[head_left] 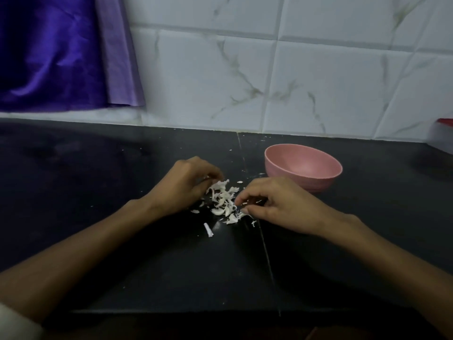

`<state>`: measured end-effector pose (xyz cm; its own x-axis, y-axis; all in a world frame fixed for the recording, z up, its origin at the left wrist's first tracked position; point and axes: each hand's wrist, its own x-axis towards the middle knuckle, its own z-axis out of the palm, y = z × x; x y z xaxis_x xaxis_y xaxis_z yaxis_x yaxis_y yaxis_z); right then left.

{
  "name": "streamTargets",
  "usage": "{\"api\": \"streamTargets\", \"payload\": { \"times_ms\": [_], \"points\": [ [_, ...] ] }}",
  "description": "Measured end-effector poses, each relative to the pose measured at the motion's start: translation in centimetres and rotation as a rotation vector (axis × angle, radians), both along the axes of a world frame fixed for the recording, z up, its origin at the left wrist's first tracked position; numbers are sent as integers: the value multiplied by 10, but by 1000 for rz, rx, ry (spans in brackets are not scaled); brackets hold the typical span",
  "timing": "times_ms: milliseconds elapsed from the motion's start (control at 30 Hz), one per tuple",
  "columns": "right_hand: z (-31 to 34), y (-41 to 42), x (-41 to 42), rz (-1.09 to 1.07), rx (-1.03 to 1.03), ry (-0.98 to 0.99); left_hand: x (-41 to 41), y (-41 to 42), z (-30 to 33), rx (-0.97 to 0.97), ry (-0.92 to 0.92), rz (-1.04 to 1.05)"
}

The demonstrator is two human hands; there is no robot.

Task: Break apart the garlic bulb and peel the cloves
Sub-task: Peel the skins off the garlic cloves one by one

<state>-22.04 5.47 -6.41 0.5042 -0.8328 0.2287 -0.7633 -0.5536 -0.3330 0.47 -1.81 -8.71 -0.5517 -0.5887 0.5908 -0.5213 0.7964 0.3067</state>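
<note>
A small heap of white garlic skins and pieces lies on the black counter between my hands. My left hand rests at the heap's left edge with its fingers curled into the skins. My right hand sits at the right edge, fingertips bent and touching the skins. Whether either hand pinches a piece is hidden by the fingers. A short white stem bit lies alone just in front of the heap. A pink bowl stands behind my right hand, and its inside looks empty.
A tiled marble-pattern wall rises behind the counter. Purple cloth hangs at the upper left. A container with a red lid stands at the far right edge. A seam runs across the counter. Tiny skin flecks dot the surface.
</note>
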Motion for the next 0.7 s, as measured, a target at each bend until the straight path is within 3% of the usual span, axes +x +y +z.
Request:
{"api": "streamTargets", "payload": {
  "times_ms": [300, 700],
  "points": [
    [1, -18, 32, 57, -56, 233, -3, -1, -6, -1, -14, -15],
    [-6, -24, 20, 89, -72, 146, -6, 0, -7, 7, 14, -8]
  ]
}}
